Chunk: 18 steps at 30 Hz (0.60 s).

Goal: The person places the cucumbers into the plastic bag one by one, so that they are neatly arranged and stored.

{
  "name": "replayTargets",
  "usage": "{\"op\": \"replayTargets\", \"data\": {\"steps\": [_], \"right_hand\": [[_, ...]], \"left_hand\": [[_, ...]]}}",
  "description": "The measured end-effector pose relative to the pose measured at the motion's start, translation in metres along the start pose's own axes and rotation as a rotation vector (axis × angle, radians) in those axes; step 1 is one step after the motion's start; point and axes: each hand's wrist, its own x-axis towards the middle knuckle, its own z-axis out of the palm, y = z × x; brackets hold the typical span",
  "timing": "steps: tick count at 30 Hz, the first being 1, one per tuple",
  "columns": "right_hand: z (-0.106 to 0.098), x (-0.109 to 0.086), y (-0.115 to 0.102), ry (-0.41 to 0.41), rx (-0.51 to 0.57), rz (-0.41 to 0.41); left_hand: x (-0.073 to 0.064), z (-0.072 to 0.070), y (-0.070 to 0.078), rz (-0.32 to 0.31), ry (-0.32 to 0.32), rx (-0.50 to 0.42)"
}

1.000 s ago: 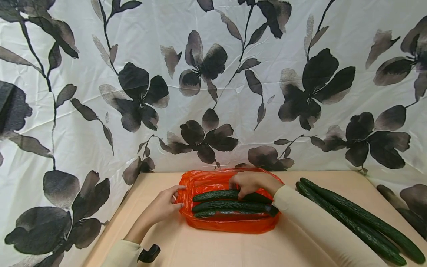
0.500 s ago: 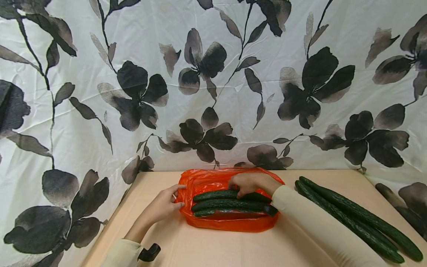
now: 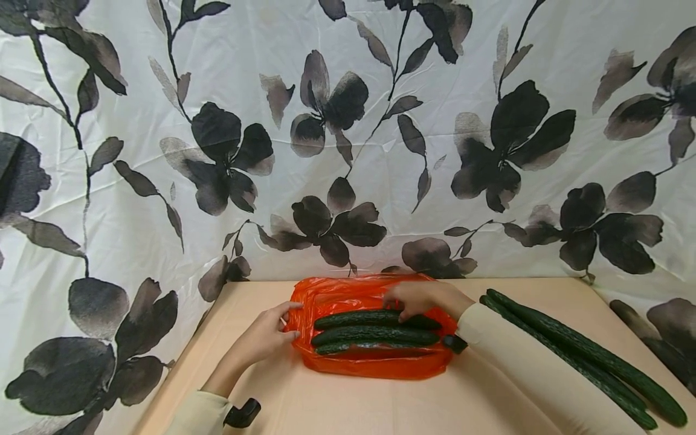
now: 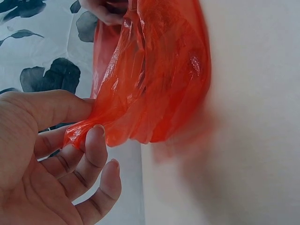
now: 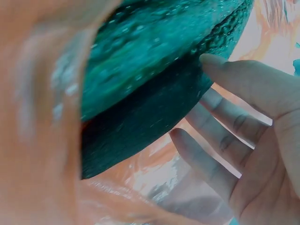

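Observation:
An orange plastic bag [image 3: 370,365] lies on the beige table [image 3: 353,405] with three dark green cucumbers side by side in its mouth: a top one [image 3: 353,318], a middle one [image 3: 370,334] and a lower one [image 3: 353,347]. My left hand [image 3: 285,320] pinches the bag's left edge; in the left wrist view the thumb and forefinger [image 4: 96,140] hold the crumpled orange film [image 4: 159,70]. My right hand [image 3: 405,311] rests its fingertips on the top cucumber near its right end. In the right wrist view the fingers [image 5: 220,145] are loosely spread and the thumb tip touches a cucumber [image 5: 154,61].
Several long cucumbers [image 3: 576,356] lie diagonally on the table's right side. A white curtain with dark flowers [image 3: 326,151] hangs close behind and around the table. The table's left edge [image 3: 179,374] runs beside my left forearm.
My right hand has slid to the right along the top cucumber, and its wrist has uncovered the cucumbers' right ends. The left hand keeps its pinch on the bag's edge.

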Motion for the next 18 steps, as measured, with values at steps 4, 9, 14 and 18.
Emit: {"op": "replayTargets", "data": {"steps": [4,9,14,18], "right_hand": [[0.001,-0.007,0.003,0.008,-0.002,0.002],[0.000,-0.017,0.005,0.018,0.048,0.027],[-0.004,-0.029,0.010,0.031,0.098,0.037],[-0.008,-0.040,0.014,0.056,0.158,0.020]], "left_hand": [[0.001,0.000,-0.001,0.001,0.000,-0.002],[0.000,0.001,-0.002,0.003,-0.006,-0.006],[-0.001,0.001,-0.002,-0.001,-0.005,-0.006],[-0.001,0.000,-0.001,-0.001,-0.004,-0.008]]}}
